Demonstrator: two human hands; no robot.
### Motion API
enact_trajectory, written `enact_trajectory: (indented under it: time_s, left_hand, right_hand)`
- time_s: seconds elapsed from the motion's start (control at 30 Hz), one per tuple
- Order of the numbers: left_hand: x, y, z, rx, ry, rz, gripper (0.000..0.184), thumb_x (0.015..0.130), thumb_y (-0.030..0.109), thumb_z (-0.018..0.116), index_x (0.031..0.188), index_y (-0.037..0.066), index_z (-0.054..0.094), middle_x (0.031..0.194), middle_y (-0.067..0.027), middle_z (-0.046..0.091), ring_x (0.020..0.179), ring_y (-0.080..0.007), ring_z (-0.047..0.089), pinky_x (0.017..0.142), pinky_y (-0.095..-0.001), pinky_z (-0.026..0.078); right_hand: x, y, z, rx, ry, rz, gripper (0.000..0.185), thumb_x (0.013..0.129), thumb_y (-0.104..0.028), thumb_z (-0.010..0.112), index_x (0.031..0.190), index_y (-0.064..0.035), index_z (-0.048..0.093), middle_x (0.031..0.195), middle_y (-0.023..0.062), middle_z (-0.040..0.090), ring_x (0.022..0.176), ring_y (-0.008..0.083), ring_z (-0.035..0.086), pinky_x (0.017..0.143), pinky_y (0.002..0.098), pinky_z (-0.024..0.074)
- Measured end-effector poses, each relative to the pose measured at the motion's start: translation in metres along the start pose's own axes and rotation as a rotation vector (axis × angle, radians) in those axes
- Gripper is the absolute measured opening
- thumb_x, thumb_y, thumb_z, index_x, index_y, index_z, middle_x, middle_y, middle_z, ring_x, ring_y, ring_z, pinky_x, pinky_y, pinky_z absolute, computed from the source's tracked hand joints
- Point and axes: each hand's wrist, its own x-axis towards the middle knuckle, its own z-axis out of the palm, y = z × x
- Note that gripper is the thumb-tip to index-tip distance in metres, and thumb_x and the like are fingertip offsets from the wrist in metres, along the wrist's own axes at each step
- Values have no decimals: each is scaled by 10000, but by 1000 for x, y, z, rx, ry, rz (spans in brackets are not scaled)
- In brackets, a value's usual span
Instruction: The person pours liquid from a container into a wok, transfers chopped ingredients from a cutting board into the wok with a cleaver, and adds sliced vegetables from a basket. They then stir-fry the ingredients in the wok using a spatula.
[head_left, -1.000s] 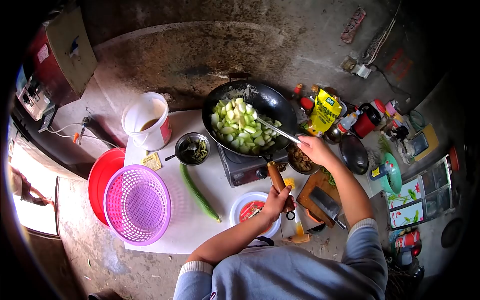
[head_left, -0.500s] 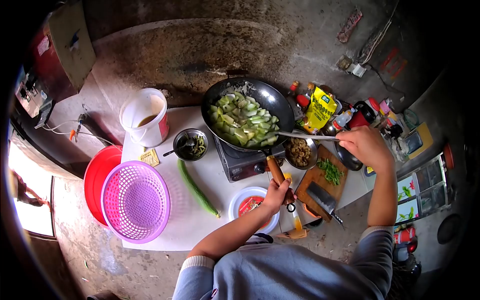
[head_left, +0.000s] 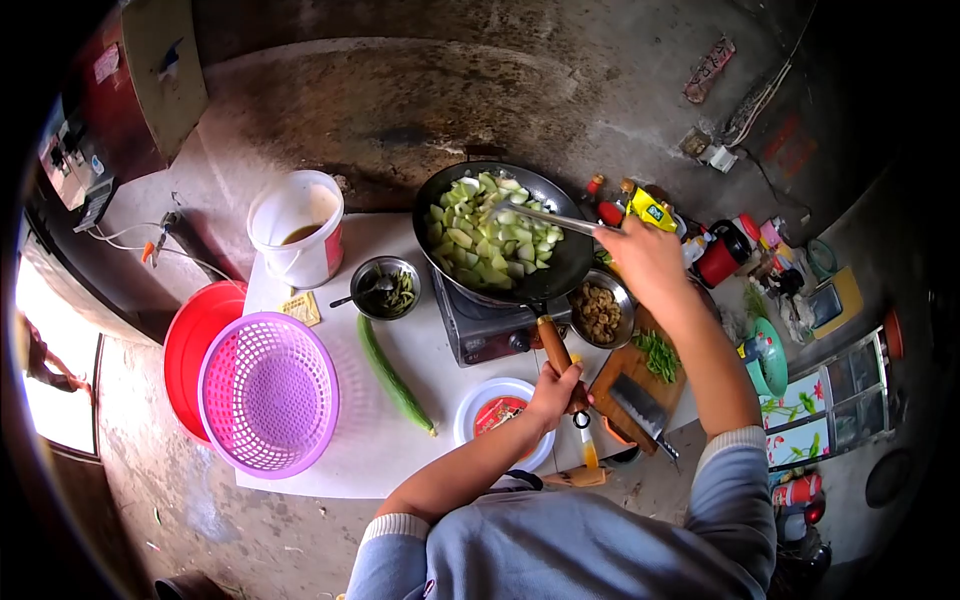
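My left hand [head_left: 556, 392] is wrapped round the wooden handle [head_left: 552, 343] of a dark wok [head_left: 567, 262]. The wok sits on a gas stove [head_left: 478, 327] and holds pale green vegetable slices [head_left: 492, 240]. My right hand [head_left: 645, 262] grips the metal handle of a spatula [head_left: 555, 218], whose far end reaches over the slices; its tip is partly hidden among them. Close to my right forearm lie a metal bowl of brown pieces [head_left: 598, 315] and a cutting board [head_left: 608, 380] bearing chopped greens [head_left: 656, 355] and a cleaver [head_left: 638, 402].
Left of the stove are a small bowl with a spoon [head_left: 388, 290], a long green gourd [head_left: 390, 375], a white bucket [head_left: 330, 252], a purple basket [head_left: 330, 395] and a red basin [head_left: 180, 365]. Bottles and a yellow packet [head_left: 652, 207] crowd the right rear. A wall stands behind.
My right hand has moved left and up, carrying the spatula from the wok's right side to over the slices. The slices have shifted and piled differently. My left hand stays on the handle.
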Motion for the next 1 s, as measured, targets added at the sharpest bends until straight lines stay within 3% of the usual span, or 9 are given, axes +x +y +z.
enact_trajectory:
  time_s: [0.13, 0.23, 0.37, 0.4, 0.53, 0.67, 0.73, 0.93, 1.0]
  left_hand:
    - [0, 0, 0, -11, -7, 6, 303, 840, 212, 528, 942, 56, 289, 664, -103, 496, 473, -203, 549, 428, -315, 476]
    - [1, -2, -2, -17, -4, 4, 312, 836, 208, 543, 960, 73, 290, 667, -92, 488, 513, -213, 546, 469, -338, 493]
    - [1, -1, -1, -20, -6, 0, 316, 836, 208, 544, 964, 70, 290, 661, -91, 489, 512, -211, 545, 473, -339, 493]
    - [1, -1, -2, -21, -25, 1, 317, 835, 209, 545, 964, 70, 291, 662, -91, 489, 512, -210, 545, 474, -340, 493]
    - [1, -2, -1, -44, -46, 43, 308, 839, 203, 538, 939, 66, 280, 642, -94, 492, 480, -203, 540, 451, -325, 486]
    - [-1, -1, 0, -42, -25, 17, 304, 840, 196, 538, 932, 65, 279, 642, -95, 492, 484, -204, 540, 454, -331, 487]
    - [2, -3, -3, -30, -35, 10, 312, 831, 215, 558, 955, 75, 307, 655, -75, 489, 530, -202, 551, 500, -337, 502]
    - [-1, 0, -3, -37, -58, 15, 308, 831, 215, 559, 950, 71, 314, 649, -72, 484, 518, -192, 536, 506, -338, 505]
    - [0, -1, -3, -38, -59, 24, 307, 831, 216, 558, 950, 70, 314, 650, -73, 485, 518, -193, 536, 506, -339, 505]
  right_hand:
    - [30, -37, 36, -50, 93, -87, 289, 767, -123, 497, 1032, -208, 578, 727, 67, 493, 621, 201, 576, 480, 307, 458]
    - [36, -50, 62, -59, -56, -195, 297, 789, -125, 466, 1075, -154, 542, 763, 96, 525, 610, 208, 589, 488, 300, 465]
    - [30, -24, 42, -122, -189, -241, 209, 781, -105, 466, 951, -98, 586, 632, 35, 596, 616, 177, 614, 486, 294, 467]
    - [37, -18, 29, -146, -279, -223, 199, 778, -106, 469, 925, -92, 603, 665, 64, 598, 634, 197, 620, 498, 298, 473]
    - [58, 0, 25, -144, -243, -175, 203, 787, -118, 468, 938, -127, 604, 707, 103, 583, 640, 228, 616, 507, 328, 473]
    - [78, -14, 85, -9, -130, 23, 188, 820, -133, 446, 909, -160, 610, 730, 129, 569, 637, 257, 609, 529, 365, 472]
    - [80, -23, 94, 136, -308, 72, 222, 823, -129, 436, 972, -156, 599, 784, 124, 614, 747, 286, 621, 610, 391, 486]
    - [44, 23, 39, 289, -396, -48, 210, 793, -182, 495, 939, -170, 646, 852, 104, 623, 830, 276, 593, 715, 405, 466]
    - [51, 34, 5, 291, -440, 41, 189, 791, -176, 492, 893, -153, 650, 844, 88, 624, 824, 277, 589, 717, 398, 465]
